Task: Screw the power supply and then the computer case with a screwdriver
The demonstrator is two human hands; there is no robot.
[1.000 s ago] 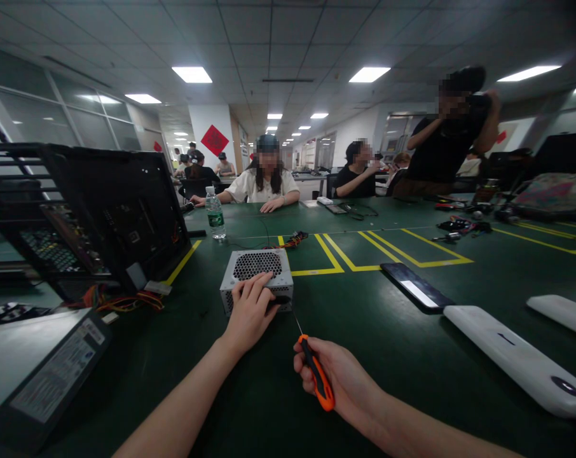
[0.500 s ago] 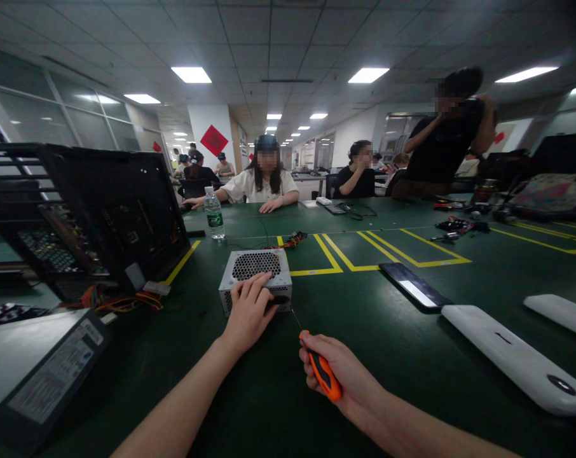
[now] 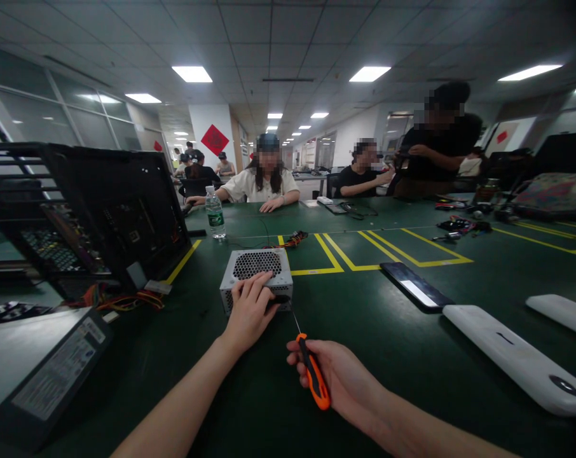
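Note:
A grey computer power supply (image 3: 227, 280) with a honeycomb grille sits on the green table in front of me. My left hand (image 3: 250, 305) grips its near side, fingers bent over the top edge and thumb by a dark patch on the front face. In my right hand (image 3: 333, 372) is a screwdriver (image 3: 315, 375) with an orange and black handle, held between thumb and fingers. Its thin shaft slants up and left, the tip at the unit's near right corner. Whether the tip sits in a screw is too small to tell.
At left stand an open black computer case (image 3: 145, 222), loose cables (image 3: 121, 298) and another labelled metal box (image 3: 54, 375). A water bottle (image 3: 215, 216) is behind the power supply. To the right lie a phone (image 3: 414, 286) and a white device (image 3: 507, 356). People sit and stand across the table.
The screwdriver handle has swung slightly left and more upright, and my right fingers have shifted around it. My left hand and the power supply hold still. The standing person has lowered their arms.

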